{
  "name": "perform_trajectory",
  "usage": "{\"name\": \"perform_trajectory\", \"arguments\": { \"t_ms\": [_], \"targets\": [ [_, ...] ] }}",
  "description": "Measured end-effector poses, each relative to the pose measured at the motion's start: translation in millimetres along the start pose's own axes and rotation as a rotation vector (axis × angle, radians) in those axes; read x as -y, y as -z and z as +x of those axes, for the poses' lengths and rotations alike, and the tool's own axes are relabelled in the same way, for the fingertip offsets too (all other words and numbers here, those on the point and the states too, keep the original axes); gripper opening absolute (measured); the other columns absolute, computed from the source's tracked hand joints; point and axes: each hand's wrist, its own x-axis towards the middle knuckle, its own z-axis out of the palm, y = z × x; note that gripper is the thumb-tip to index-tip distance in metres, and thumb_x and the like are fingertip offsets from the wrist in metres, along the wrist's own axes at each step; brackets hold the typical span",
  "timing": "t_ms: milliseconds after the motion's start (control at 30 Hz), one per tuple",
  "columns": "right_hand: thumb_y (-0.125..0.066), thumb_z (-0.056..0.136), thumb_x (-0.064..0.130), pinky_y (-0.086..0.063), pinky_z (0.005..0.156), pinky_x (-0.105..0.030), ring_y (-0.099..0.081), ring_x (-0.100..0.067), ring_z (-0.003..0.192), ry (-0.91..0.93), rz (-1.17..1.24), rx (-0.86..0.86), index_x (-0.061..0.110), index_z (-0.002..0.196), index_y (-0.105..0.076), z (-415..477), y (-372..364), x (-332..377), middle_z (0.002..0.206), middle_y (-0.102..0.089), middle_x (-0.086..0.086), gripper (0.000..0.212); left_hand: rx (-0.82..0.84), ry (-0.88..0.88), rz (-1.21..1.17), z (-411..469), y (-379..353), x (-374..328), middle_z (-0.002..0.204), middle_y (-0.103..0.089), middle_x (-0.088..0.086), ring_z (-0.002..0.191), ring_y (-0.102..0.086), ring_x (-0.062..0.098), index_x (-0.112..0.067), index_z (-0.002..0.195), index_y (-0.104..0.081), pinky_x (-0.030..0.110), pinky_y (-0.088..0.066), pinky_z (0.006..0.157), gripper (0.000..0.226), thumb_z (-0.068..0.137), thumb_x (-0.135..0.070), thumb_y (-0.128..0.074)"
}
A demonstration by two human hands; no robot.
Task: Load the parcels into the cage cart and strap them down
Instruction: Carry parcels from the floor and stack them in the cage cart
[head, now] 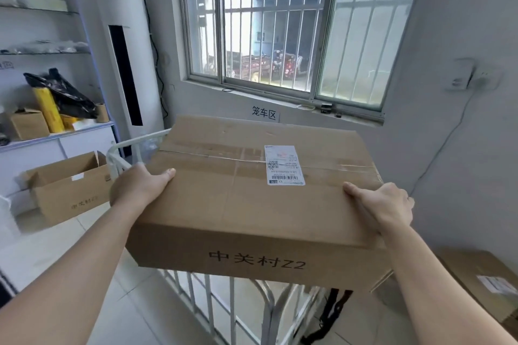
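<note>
I have the parcel point(252, 199) up in the air, directly above the cage cart point(210, 302). Its near edge hangs over the cart's near white bars and its far left corner covers part of the cart's curved top rail. My left hand point(137, 187) grips the parcel's left edge and my right hand point(386, 204) grips the right edge. Each thumb lies flat on the top face, while my fingers wrap down the sides and out of sight, so I cannot tell how far under they reach. I hold it wide like this because the box is broad and shallow, and a hand on each side stops it tipping as it clears the rail. It sits roughly level, taped seam and shipping label point(283, 165) facing up.

I judge I am mid-load: the parcel has yet to go down inside the cart, and the strapping comes after. Something dark and strap-like point(333, 308) dangles inside the cart below the parcel; I would want it clear of the landing spot so it isn't trapped underneath.

On the floor to the right of the cart sits another sealed box point(482, 286), probably next to load. Left of the cart an open carton point(67, 187) stands on the floor.
</note>
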Motion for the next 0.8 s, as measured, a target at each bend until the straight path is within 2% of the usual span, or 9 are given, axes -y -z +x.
{"name": "perform_trajectory", "arguments": {
  "t_ms": [300,433,567,733,800],
  "targets": [
    [-0.073,0.068,0.069,-0.039,0.100,-0.046,-0.038,-0.041,0.127,-0.144,-0.018,-0.084,-0.001,0.125,-0.055,13.0,-89.2,66.0,0.132,-0.051,-0.024,0.091,0.111,-0.151,-0.028,156.8,-26.9,-10.8,0.128,-0.058,0.016,0.119,-0.054,0.036,-0.006,0.129,-0.051,0.041,-0.046,0.091,0.070,0.086,-0.061,-0.058],
    [-0.070,0.069,0.071,-0.038,0.102,-0.046,-0.041,-0.042,0.124,-0.202,-0.069,-0.120,-0.002,0.121,-0.057,20.7,-119.5,91.4,0.128,-0.054,-0.025,0.091,0.153,-0.210,-0.026,221.0,-42.1,-19.8,0.126,-0.061,0.016,0.118,-0.055,0.036,-0.007,0.121,-0.056,0.039,-0.043,0.087,0.065,0.085,-0.061,-0.059],
    [-0.069,0.072,0.069,-0.036,0.105,-0.045,-0.041,-0.041,0.124,-0.215,-0.114,-0.136,-0.003,0.114,-0.060,32.9,-142.6,110.7,0.126,-0.056,-0.025,0.084,0.208,-0.229,-0.040,273.3,-70.5,-29.2,0.127,-0.060,0.017,0.118,-0.055,0.035,-0.007,0.123,-0.055,0.040,-0.046,0.093,0.069,0.083,-0.062,-0.061],
    [-0.070,0.070,0.069,-0.042,0.101,-0.047,-0.037,-0.039,0.129,-0.289,-0.137,-0.097,0.002,0.121,-0.058,69.1,-172.9,120.8,0.131,-0.052,-0.022,0.085,0.298,-0.228,0.009,325.3,-117.0,-43.1,0.123,-0.063,0.016,0.114,-0.058,0.036,-0.008,0.114,-0.060,0.041,-0.049,0.092,0.067,0.079,-0.065,-0.060],
    [-0.069,0.070,0.069,-0.048,0.093,-0.047,-0.041,-0.039,0.125,-0.286,-0.145,-0.056,0.004,0.112,-0.062,82.7,-185.8,122.5,0.122,-0.057,-0.019,0.078,0.326,-0.222,0.015,341.8,-134.6,-49.0,0.121,-0.064,0.016,0.111,-0.059,0.036,-0.008,0.111,-0.061,0.040,-0.049,0.090,0.064,0.079,-0.064,-0.061]
  ]
}}
